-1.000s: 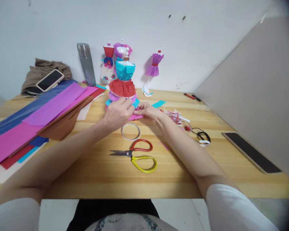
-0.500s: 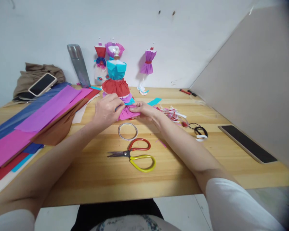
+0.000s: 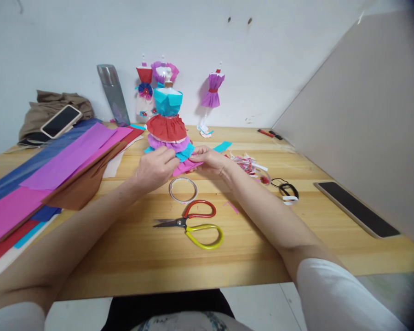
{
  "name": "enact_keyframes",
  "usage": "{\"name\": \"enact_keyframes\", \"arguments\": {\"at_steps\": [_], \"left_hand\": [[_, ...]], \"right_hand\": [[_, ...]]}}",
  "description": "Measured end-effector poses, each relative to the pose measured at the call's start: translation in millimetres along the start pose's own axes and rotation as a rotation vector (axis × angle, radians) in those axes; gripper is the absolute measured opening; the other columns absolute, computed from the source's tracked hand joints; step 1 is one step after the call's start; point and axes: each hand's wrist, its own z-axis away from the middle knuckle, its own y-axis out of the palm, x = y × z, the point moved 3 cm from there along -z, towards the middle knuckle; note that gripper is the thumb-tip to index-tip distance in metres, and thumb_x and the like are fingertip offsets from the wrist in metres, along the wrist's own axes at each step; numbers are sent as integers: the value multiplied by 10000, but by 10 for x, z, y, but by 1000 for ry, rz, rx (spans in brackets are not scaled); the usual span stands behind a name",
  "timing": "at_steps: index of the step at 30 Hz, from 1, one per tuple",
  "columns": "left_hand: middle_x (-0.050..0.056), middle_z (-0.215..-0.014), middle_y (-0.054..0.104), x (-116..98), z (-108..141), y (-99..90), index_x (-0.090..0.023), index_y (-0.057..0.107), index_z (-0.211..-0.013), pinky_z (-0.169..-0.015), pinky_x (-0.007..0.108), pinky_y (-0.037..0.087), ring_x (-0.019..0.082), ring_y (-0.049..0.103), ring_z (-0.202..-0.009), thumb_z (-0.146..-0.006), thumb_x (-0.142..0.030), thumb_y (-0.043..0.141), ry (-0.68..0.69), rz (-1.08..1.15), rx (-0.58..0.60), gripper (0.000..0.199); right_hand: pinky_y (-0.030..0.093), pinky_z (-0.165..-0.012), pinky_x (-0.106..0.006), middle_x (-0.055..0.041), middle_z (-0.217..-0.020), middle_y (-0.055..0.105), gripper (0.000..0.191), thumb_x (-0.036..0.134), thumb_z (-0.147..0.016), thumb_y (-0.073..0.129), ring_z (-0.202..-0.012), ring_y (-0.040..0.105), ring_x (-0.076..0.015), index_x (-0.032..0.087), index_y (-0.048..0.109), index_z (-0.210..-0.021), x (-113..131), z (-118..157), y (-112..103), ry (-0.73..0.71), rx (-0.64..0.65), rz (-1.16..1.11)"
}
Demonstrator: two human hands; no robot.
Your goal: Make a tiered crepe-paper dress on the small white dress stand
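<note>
A dress form (image 3: pixel 169 102) stands upright in front of me, with a turquoise top, a red ruffle (image 3: pixel 166 128) and purple and turquoise layers under it. At its hem hangs a magenta paper strip (image 3: pixel 186 167). My right hand (image 3: pixel 207 158) pinches that strip at its right side, thumb on top. Curled in, my left hand (image 3: pixel 158 166) is at the front left of the lower layers; what its fingertips hold, if anything, is hidden. A tape roll (image 3: pixel 183 190) lies flat just below the hands, and scissors (image 3: pixel 180 223) with red and yellow handles lie nearer me.
Coloured crepe paper (image 3: pixel 69 156) covers the left side, near a phone (image 3: pixel 61 121) and a bottle (image 3: pixel 113 95). Smaller dressed forms (image 3: pixel 214 89) stand by the wall. Scraps (image 3: pixel 248 164), a black band (image 3: pixel 288 188) and a dark flat device (image 3: pixel 357 209) lie right.
My left hand has moved slightly down, away from my right hand, and its fingers are more curled. More of the purple and turquoise layers shows. My right hand still holds the magenta strip.
</note>
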Motion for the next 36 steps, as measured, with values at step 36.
{"name": "enact_keyframes", "arguments": {"at_steps": [36], "left_hand": [[53, -595, 533, -174, 32, 95, -166, 590, -656, -572, 357, 219, 191, 446, -621, -971, -101, 488, 192, -392, -356, 338]], "right_hand": [[607, -592, -225, -48, -667, 740, 142, 173, -856, 734, -581, 698, -131, 118, 689, -733, -148, -55, -44, -26, -21, -113]]}}
